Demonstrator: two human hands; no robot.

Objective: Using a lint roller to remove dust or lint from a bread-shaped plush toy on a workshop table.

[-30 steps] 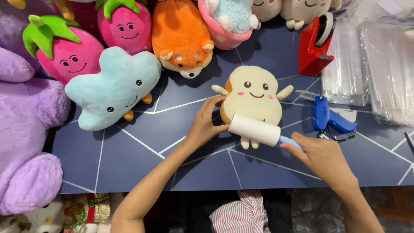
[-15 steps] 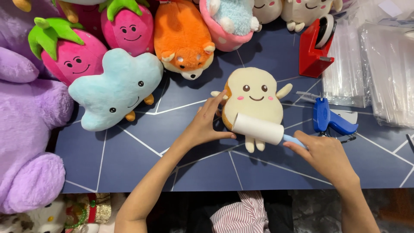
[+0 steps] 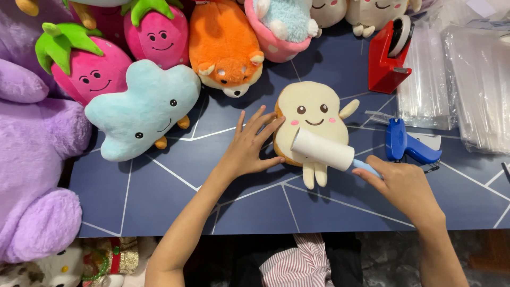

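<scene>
A cream toast-shaped plush (image 3: pixel 313 109) with a smiling face lies flat on the dark blue table (image 3: pixel 159 196). My left hand (image 3: pixel 249 146) rests flat on the table, fingers spread, pressing against the plush's left edge. My right hand (image 3: pixel 404 186) grips the light blue handle of a white lint roller (image 3: pixel 322 150). The roller's white drum lies across the lower part of the plush, just above its two small legs.
A light blue cloud plush (image 3: pixel 141 109), two pink strawberry plushes (image 3: pixel 87 72), an orange fox plush (image 3: pixel 226 45) and a big purple plush (image 3: pixel 32 159) crowd the left and back. A red tape dispenser (image 3: pixel 390 53), a blue tagging gun (image 3: pixel 409 146) and clear plastic bags (image 3: pixel 467 79) lie right.
The lint roller has rolled up the plush's lower body. My left hand has slid a little up along the plush's left side. The view shifted slightly.
</scene>
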